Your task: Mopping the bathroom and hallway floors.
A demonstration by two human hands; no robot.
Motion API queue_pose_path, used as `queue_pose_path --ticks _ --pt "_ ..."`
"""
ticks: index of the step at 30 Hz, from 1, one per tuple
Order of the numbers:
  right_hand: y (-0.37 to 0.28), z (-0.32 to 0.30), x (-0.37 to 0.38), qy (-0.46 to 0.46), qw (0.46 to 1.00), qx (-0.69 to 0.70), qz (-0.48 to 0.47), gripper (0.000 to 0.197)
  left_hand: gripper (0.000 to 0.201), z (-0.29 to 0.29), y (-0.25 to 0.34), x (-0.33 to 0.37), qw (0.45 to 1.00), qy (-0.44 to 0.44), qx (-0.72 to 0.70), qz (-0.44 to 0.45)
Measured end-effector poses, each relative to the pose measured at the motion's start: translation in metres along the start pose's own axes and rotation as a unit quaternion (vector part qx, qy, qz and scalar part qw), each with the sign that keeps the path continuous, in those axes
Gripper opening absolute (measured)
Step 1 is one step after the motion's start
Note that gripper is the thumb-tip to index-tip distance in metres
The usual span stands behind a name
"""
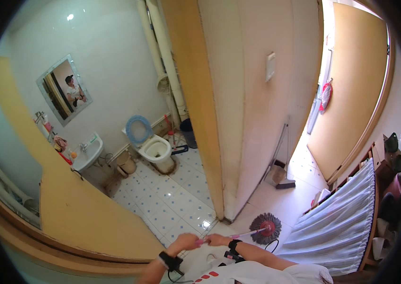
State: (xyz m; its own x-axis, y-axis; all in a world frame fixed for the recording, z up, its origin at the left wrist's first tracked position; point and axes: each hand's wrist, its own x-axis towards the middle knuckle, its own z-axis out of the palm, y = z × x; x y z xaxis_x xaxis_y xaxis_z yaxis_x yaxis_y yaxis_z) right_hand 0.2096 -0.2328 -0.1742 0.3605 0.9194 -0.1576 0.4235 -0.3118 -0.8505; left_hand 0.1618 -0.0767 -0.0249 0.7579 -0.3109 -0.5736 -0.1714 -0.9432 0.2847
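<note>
A mop with a grey string head (258, 221), a red round centre and a pink-and-white handle rests on the tiled floor, right of the door frame. My left hand (186, 242) is closed around the pink part of the handle, close to its end. Just to its right, my right hand (218, 240) is wrapped round the same handle. Both hands are low in the view, in front of my body. From them the handle runs rightward to the mop head. Dark bands circle both wrists.
Left of the door frame (210, 156) is a bathroom with a toilet (156, 150), washbasin (88, 152), bin (126, 163) and yellow door (87, 222). A dustpan (275, 174) and broom (285, 183) lean by the wall. A curtained shoe rack (337, 227) stands at right.
</note>
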Motion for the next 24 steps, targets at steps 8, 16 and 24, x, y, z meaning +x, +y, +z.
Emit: queue_pose_path --ticks 8,16,24 --pt "0.075 -0.086 -0.15 0.189 0.969 -0.092 0.13 0.011 0.024 -0.008 0.149 0.127 0.984 0.054 0.094 0.14" --pt "0.116 -0.074 -0.215 0.359 0.898 -0.104 0.231 0.009 0.021 0.023 0.203 0.189 0.979 -0.031 0.038 0.199" --pt "0.08 -0.026 -0.139 0.104 0.936 -0.193 0.275 0.017 0.032 0.045 0.119 0.104 0.987 -0.017 0.045 0.156"
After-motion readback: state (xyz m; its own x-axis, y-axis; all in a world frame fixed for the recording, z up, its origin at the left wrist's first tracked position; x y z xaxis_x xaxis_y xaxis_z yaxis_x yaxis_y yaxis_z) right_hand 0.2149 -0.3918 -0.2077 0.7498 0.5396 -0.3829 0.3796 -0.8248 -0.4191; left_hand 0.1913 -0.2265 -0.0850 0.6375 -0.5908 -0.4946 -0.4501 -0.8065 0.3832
